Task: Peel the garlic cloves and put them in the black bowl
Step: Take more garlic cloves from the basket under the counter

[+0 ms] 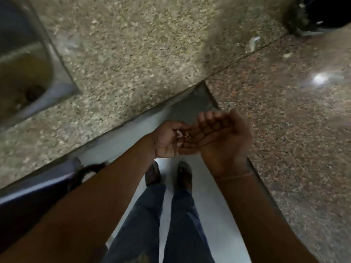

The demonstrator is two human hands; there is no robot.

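Garlic skin scraps lie on the upturned, relaxed left hand; the right hand touches it, palm up, fingers loosely curled, gripping nothing visible. Both hover just off the countertop corner. The blurred black bowl sits at the countertop's far right.

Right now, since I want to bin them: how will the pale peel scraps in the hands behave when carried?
The peel scraps look thin and papery, so probably very light and floppy. They lie loose on the left hand, not pinched, so a tilt or draught could well scatter them.
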